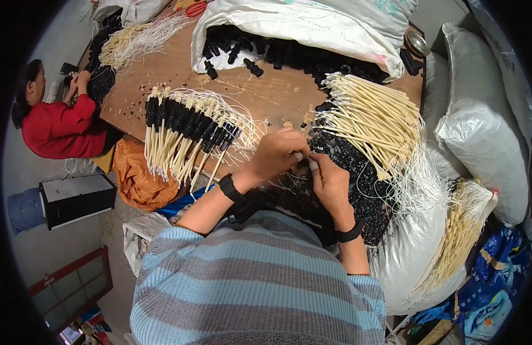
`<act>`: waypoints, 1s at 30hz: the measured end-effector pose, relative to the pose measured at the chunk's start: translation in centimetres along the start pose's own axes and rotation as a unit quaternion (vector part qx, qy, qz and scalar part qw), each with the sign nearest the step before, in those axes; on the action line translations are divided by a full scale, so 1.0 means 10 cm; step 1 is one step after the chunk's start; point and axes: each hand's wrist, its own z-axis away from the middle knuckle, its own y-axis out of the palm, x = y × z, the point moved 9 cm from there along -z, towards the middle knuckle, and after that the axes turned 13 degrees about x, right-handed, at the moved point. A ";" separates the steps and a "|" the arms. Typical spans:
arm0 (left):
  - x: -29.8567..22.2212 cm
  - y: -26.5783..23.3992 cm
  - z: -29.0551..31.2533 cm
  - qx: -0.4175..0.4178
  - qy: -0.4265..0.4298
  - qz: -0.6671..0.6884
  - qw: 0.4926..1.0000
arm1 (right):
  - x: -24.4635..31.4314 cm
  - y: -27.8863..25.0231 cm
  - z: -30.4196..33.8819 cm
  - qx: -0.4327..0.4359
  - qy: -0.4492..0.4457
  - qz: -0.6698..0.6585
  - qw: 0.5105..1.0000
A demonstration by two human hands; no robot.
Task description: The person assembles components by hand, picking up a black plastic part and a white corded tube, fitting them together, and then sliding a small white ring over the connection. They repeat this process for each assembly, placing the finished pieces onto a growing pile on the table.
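Close together at the table's near edge, my left hand and my right hand are both closed, fingertips almost meeting. Whatever they pinch is too small and too hidden to name. A heap of small shiny black pieces spreads beside and beneath my right hand. Beyond it lies a bundle of cream-coloured thin rods trailing white threads. To the left of my left hand sits a row of cream rods fitted with black sleeves, with loose white threads reaching toward that hand.
An open white sack at the far side spills black plastic fittings onto the brown table. Full white sacks crowd the right. Another person in a red top works at the left end. An orange bag stands below.
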 end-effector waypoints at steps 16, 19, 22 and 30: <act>0.87 0.17 -0.35 -0.061 -0.093 -0.022 0.994 | -0.67 0.01 0.36 -0.090 0.183 -0.202 0.958; 1.07 0.12 -0.26 -0.052 -0.199 0.009 0.979 | -0.81 0.04 0.39 -0.086 0.212 -0.254 0.940; 1.03 0.11 -0.21 -0.063 -0.204 -0.016 0.977 | -0.85 0.08 0.35 -0.081 0.216 -0.279 0.932; 0.78 0.14 -0.27 -0.063 -0.093 -0.104 0.988 | -0.85 0.10 0.34 -0.067 0.232 -0.265 0.933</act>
